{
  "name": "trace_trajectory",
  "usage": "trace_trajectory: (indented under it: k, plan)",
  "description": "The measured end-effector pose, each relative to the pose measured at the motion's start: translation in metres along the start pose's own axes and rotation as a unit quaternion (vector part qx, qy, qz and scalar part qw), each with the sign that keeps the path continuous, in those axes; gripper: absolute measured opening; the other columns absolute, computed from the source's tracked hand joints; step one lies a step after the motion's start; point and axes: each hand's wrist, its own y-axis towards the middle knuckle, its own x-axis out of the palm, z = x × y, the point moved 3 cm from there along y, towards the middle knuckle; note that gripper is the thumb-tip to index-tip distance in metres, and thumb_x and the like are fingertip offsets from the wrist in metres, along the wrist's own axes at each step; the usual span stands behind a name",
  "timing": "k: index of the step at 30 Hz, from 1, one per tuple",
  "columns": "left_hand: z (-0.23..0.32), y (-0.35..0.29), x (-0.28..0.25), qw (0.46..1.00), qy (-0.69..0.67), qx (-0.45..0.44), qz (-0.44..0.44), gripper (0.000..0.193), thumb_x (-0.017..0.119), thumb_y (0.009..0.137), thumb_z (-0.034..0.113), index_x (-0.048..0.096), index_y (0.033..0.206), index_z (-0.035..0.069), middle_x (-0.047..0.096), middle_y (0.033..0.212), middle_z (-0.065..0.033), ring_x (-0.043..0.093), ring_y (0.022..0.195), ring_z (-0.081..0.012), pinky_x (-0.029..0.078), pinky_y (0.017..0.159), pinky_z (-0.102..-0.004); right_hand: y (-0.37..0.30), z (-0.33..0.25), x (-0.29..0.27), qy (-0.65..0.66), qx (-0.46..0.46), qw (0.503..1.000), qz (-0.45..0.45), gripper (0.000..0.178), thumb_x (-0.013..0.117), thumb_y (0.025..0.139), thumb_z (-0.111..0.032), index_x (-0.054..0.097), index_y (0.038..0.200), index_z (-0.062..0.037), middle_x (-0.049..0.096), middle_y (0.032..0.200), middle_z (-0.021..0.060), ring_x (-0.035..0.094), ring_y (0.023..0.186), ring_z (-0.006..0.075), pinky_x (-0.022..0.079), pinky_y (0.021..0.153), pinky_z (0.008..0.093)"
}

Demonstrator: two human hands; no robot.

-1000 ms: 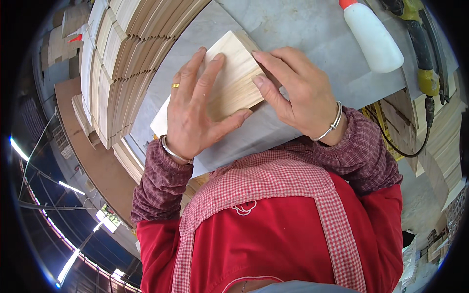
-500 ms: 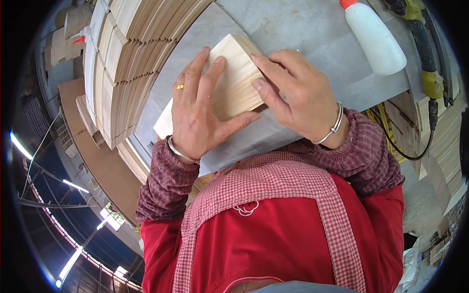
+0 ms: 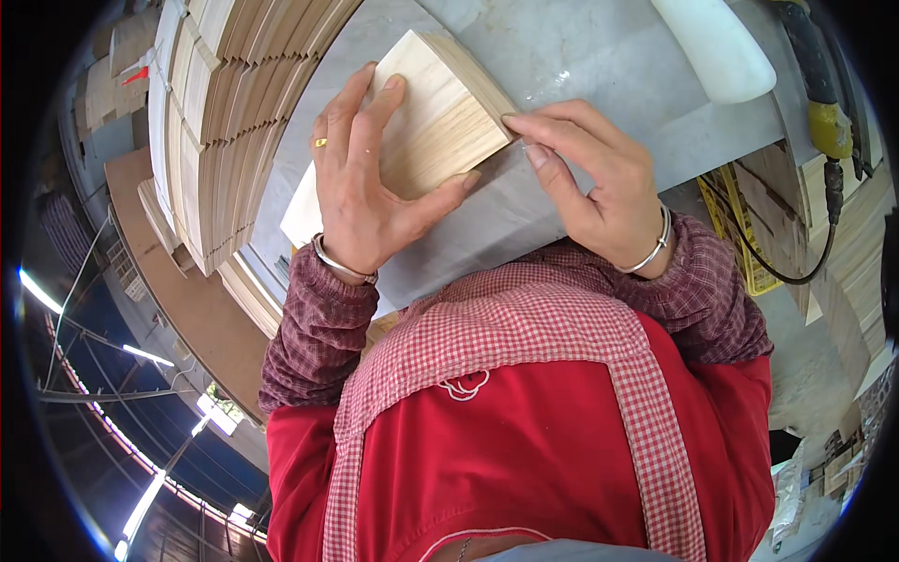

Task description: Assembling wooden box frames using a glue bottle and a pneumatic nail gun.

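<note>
A light wooden block point(image 3: 440, 122) lies on the grey table top point(image 3: 581, 56). My left hand point(image 3: 365, 187), with a gold ring and a silver bangle, lies flat on the block's left half, thumb hooked round its near edge. My right hand point(image 3: 599, 178), also with a bangle, sits to the right of the block, its index fingertip against the block's right corner and the other fingers curled on the table. A second pale board point(image 3: 300, 211) shows beneath the block at the left.
A tall stack of pale wooden boards point(image 3: 225, 122) stands left of the block. A white plastic bottle point(image 3: 721, 47) lies at the top right. A yellow power tool point(image 3: 829, 122) with a black cable point(image 3: 796, 272) hangs beyond the table's right edge, near a yellow crate point(image 3: 726, 215).
My right hand has slid off the top of the block to its right corner. My left hand stays flat on the block.
</note>
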Motion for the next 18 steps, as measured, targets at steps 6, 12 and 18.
trace_trajectory:
  k: [6,12,18]
  plan:
    - [0.000,-0.003,0.005,1.000,-0.007,0.000,0.022,0.084,0.082,0.055,0.041,0.050,0.125,0.009,0.044,0.130,-0.0179,0.046,0.111,-0.0319,0.036,0.095,-0.0445,-0.001,-0.012,0.005,-0.144,-0.084,0.986,0.029,0.028,0.059,0.075,0.004,0.062,0.103,0.0036,0.059,0.095,0.0104,0.052,0.069,0.0164,0.044,0.059,0.0239]
    - [-0.001,-0.004,0.008,0.999,-0.012,-0.006,0.048,0.082,0.081,0.055,0.043,0.051,0.125,0.010,0.045,0.130,-0.0159,0.046,0.112,-0.0314,0.033,0.096,-0.0443,0.005,-0.025,0.001,-0.280,-0.131,0.951,0.002,0.029,0.061,0.071,0.004,0.062,0.100,0.0026,0.059,0.095,0.0107,0.054,0.071,0.0190,0.045,0.060,0.0254]
    - [-0.012,-0.013,0.010,0.997,-0.001,-0.005,0.081,0.077,0.077,0.058,0.047,0.052,0.121,0.011,0.045,0.129,-0.0135,0.045,0.112,-0.0313,0.031,0.098,-0.0434,0.043,-0.034,-0.133,-0.444,-0.093,0.886,0.101,0.030,0.065,0.080,-0.015,0.063,0.108,-0.0040,0.064,0.103,0.0075,0.061,0.085,0.0227,0.049,0.075,0.0299]
